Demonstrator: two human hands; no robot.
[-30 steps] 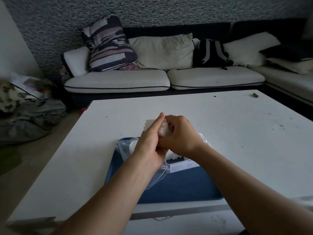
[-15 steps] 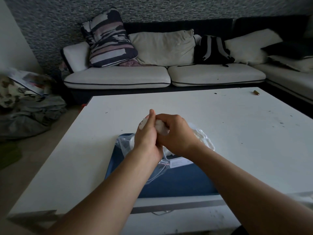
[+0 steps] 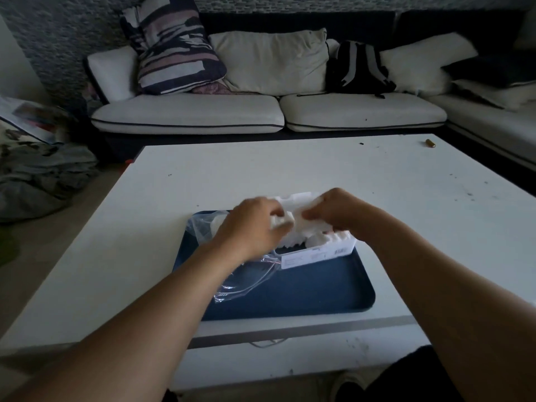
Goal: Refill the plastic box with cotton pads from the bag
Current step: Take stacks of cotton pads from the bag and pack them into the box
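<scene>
Cotton pads, white and soft, make a row lying left to right over the blue tray. Left hand and right hand pinch its ends.

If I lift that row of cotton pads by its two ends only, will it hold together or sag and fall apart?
Probably it sags: the cotton pads look like loose discs pressed into a row between the left hand and the right hand, with ridged edges showing. They look light and soft, so squeezing inward likely holds them. Easing either grip would likely drop pads onto the blue tray.
</scene>
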